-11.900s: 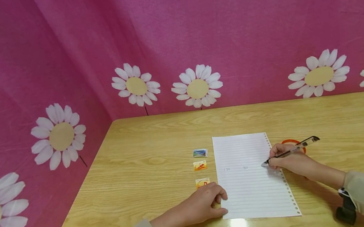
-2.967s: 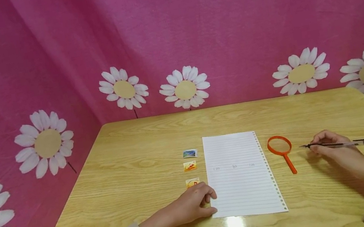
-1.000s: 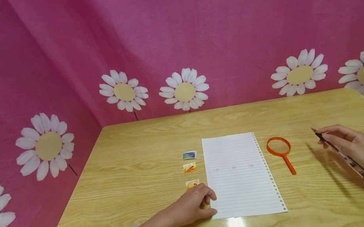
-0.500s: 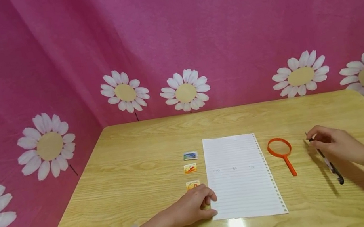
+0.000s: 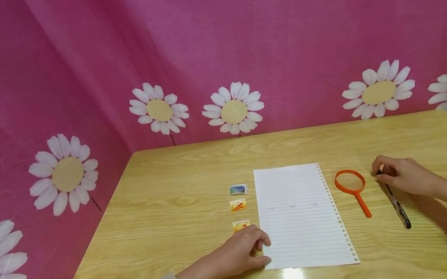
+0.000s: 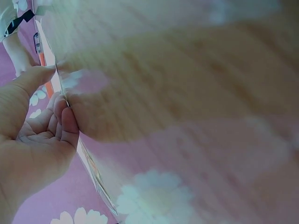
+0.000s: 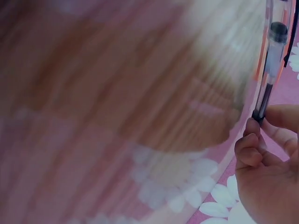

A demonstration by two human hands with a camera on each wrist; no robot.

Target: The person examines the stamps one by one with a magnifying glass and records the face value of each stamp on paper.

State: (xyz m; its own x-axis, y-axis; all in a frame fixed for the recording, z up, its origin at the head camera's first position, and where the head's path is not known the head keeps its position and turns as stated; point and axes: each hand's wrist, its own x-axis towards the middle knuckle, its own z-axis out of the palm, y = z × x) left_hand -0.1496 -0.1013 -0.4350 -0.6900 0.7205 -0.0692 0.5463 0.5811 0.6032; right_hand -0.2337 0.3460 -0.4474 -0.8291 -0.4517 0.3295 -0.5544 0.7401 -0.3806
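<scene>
My left hand (image 5: 242, 252) rests at the left edge of the lined paper (image 5: 302, 240), its thumb and fingertips touching the sheet and table. Three faint handwritten numbers run across the sheet. My right hand (image 5: 409, 176) pinches the pen (image 5: 399, 211) near its tip end. That pen, clear with black parts, lies along the table, its other end toward me. In the right wrist view, thumb and fingertips meet at the end of the pen (image 7: 274, 60). Between paper and pen lies an orange magnifying glass (image 5: 363, 205).
Left of the paper, small stamp-like pictures form a column: a blue one (image 5: 238, 189), a yellow one (image 5: 238, 204), and another yellow one (image 5: 241, 225) partly hidden by my left hand. A pink flowered curtain (image 5: 278, 41) hangs behind the wooden table (image 5: 164, 208).
My right hand has left the paper, where it was writing, and a third number now stands there. It has lowered the pen onto the table right of the magnifying glass. My left hand has stayed put.
</scene>
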